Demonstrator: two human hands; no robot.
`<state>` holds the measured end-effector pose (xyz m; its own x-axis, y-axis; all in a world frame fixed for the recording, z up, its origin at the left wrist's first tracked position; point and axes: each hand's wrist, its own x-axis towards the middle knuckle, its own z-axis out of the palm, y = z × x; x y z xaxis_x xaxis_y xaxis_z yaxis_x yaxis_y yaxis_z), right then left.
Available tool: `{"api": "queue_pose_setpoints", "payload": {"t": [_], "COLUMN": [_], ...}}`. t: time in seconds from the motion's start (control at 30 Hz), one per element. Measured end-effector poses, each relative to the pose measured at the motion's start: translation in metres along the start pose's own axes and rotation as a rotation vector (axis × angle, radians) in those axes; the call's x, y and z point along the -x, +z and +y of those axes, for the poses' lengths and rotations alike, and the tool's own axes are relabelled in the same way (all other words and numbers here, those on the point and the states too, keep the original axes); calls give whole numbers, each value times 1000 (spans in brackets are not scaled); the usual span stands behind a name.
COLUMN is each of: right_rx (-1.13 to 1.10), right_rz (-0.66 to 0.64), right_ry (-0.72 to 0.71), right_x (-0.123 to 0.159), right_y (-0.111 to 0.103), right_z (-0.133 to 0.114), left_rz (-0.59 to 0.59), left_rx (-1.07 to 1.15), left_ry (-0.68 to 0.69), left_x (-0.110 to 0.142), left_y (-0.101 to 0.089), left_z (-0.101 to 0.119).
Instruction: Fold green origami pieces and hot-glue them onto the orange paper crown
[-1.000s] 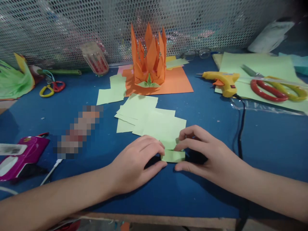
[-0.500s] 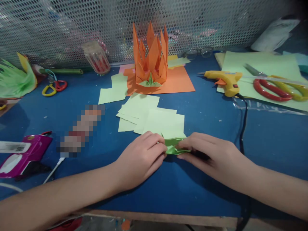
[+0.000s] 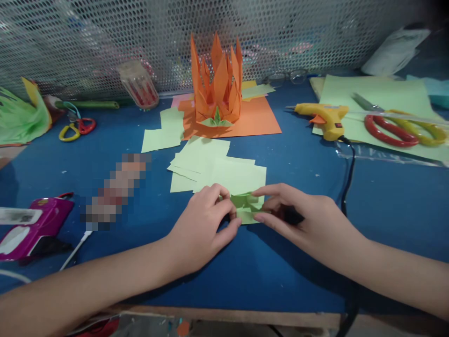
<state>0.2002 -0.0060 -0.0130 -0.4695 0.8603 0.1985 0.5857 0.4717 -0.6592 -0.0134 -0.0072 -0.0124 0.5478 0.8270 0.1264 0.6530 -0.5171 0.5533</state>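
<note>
Between my two hands is a small piece of folded green paper, with creased flaps standing up along its far side. My left hand pinches its left end, fingers curled over the edge. At the right end, my right hand grips it with thumb in front and fingers behind. Just beyond lie several light green paper squares, overlapping in a loose pile. Farther back, an orange folded-paper flower stands on an orange sheet, a small green paper piece at its front.
A yellow glue gun and large scissors lie at the right, with green sheets under the scissors. Small scissors, a tilted jar and a purple object are leftward. Behind stands a perforated metal panel.
The folded green paper has opened wider, showing more of its inside. My right-hand fingers have spread along its far edge, and my left-hand fingers have shifted on its left end.
</note>
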Motion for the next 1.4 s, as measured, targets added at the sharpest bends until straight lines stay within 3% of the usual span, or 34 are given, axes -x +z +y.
{"api": "queue_pose_setpoints", "payload": {"t": [0.13,0.27,0.4,0.6,0.83,0.97,1.27,1.4], "right_rx": [90,154,192,187,148,166,211,216], "right_rz": [55,66,37,14,19,19,74,46], "right_ry": [-65,-137,-184,-148,-187,-220,-233,-290], "right_x": [0,0,0,0,0,0,1,0], "right_y": [1,2,1,2,2,2,6,4], "right_z": [0,3,6,5,6,6,9,9], "left_rz": [44,124,70,6,174,215,127,82], "left_rx": [-16,-27,-49,-79,-226,-311,-493,-466], "left_ry": [-35,25,69,110,385,445,530,551], "left_x": [0,2,2,2,6,7,12,10], "left_y": [0,1,1,-2,3,3,3,-1], "left_z": [-1,-3,-3,-1,-2,-2,3,-1]}}
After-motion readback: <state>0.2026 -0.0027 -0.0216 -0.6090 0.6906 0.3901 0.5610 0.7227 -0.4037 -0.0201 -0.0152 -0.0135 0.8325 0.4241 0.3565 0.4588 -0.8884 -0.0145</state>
